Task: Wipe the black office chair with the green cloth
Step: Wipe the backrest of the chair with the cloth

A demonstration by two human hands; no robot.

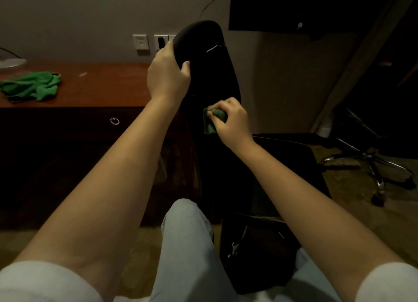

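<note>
The black office chair (pixel 214 80) stands in front of me with its tall backrest edge-on to the camera. My left hand (pixel 166 74) grips the upper left edge of the backrest, thumb on the near face. My right hand (pixel 230 118) is bunched around a small green cloth (pixel 210 123) and presses it against the backrest's mid section. The chair's seat (pixel 294 163) extends to the right, and its lower parts are lost in shadow.
A reddish wooden desk (pixel 101 87) runs along the wall at left, with another green cloth (pixel 31 85) lying on it. Wall sockets (pixel 141 42) sit behind the chair. A second chair's chrome wheeled base (pixel 373 166) stands at right. A dark screen (pixel 316 7) hangs above.
</note>
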